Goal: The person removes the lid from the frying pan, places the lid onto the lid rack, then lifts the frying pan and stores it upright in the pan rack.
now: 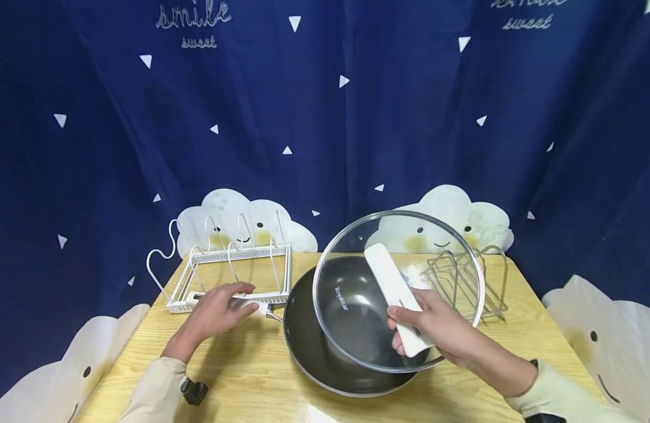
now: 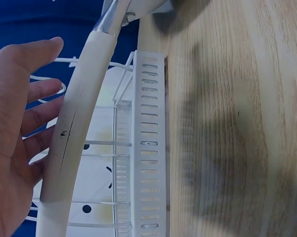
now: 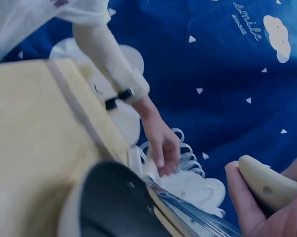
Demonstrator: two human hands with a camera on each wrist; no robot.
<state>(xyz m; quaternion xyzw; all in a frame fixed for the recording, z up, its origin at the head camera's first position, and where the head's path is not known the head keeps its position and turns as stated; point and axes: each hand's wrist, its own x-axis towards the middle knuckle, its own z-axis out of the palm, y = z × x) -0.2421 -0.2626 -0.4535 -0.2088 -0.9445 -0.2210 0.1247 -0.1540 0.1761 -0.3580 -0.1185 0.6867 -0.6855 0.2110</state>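
Observation:
My right hand (image 1: 435,323) grips the long white handle (image 1: 390,291) of a round glass pot lid (image 1: 351,235), which is tilted above a dark wok (image 1: 303,346). Through the glass, the wok's inside and its lettering show. The wok's pale handle (image 2: 74,118) points left over a white wire rack (image 2: 148,133). Beside that handle is my left hand (image 2: 15,118), its thumb standing away and its fingertips passing behind the handle. Whether those fingertips touch it cannot be told. In the right wrist view, the lid handle (image 3: 267,182) lies against the right hand's fingers.
A grey metal wire rack (image 1: 494,288) stands at the table's back right, partly seen through the lid. Under everything is a light wooden table (image 1: 240,376). Behind it hangs a blue curtain (image 1: 325,117) with white triangles and clouds.

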